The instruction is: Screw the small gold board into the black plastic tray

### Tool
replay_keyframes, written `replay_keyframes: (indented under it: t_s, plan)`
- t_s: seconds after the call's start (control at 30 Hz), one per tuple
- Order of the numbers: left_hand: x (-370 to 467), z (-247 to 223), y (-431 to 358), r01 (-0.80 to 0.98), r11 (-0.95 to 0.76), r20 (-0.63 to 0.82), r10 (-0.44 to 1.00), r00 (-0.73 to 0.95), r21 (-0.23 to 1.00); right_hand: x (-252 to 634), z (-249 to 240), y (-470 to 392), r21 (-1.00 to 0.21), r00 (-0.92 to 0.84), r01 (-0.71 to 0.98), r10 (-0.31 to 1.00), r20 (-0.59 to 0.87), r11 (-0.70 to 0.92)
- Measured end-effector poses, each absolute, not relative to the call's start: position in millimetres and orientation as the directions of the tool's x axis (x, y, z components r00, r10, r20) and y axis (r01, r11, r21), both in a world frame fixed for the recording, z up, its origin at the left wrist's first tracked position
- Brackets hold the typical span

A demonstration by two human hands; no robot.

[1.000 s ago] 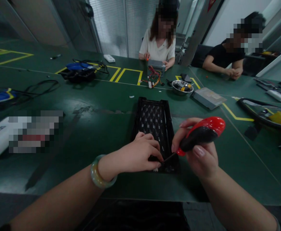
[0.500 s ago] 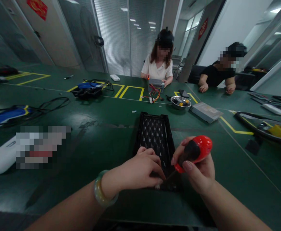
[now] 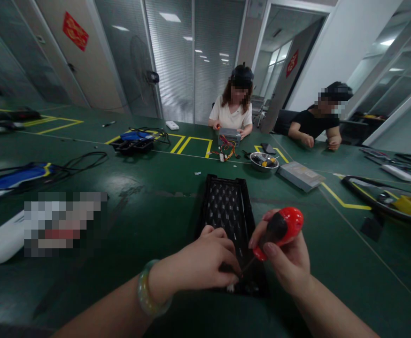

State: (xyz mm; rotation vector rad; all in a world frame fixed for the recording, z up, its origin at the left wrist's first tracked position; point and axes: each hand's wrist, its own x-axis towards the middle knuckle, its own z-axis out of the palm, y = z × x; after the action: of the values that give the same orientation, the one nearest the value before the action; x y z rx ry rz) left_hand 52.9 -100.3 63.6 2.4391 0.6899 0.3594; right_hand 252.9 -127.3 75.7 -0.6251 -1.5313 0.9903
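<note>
A screwdriver [image 3: 284,227] with a red and black handle is gripped in my right hand [image 3: 294,263], its thin shaft slanting down to the left. The tip ends beside the fingertips of my left hand [image 3: 205,263], over the near end of a long black plastic frame [image 3: 227,202] with a patterned inside. My left hand is closed, thumb and fingers pinched together near the frame's lower edge. Whatever the pinch holds is too small or hidden to name. A bracelet [image 3: 148,288] circles my left wrist.
Beyond the frame stand a metal bowl [image 3: 264,162] of small parts and a grey metal box [image 3: 301,176]. Blue items with cables [image 3: 15,178] lie left. Across the green table [image 3: 149,225], one person handles a unit with coloured wires [image 3: 229,141]; another person [image 3: 314,115] sits right.
The whole view has tilted up, so the things appear lower. My hands keep nearly the same position over the frame, the screwdriver still at the left fingertips.
</note>
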Motion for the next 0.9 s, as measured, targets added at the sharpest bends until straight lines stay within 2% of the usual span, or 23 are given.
replay_keyframes:
  t_s: [0.13,0.4,0.9]
  plan:
    - [53.6,63.5,-100.8,0.405,-0.698,0.089,0.554,0.827,0.590,254.9,73.3,-124.1,-0.849,-0.213,-0.052,0.825,0.524,0.526]
    - [53.7,62.2,-99.5,0.399,-0.700,0.089,0.549,0.831,0.593,258.0,75.6,-128.2,-0.901,-0.323,-0.168,0.841,0.434,0.400]
    - [53.8,62.6,-101.3,0.393,-0.690,0.109,0.562,0.820,0.608,255.6,76.6,-122.7,-0.863,-0.251,-0.091,0.827,0.502,0.496]
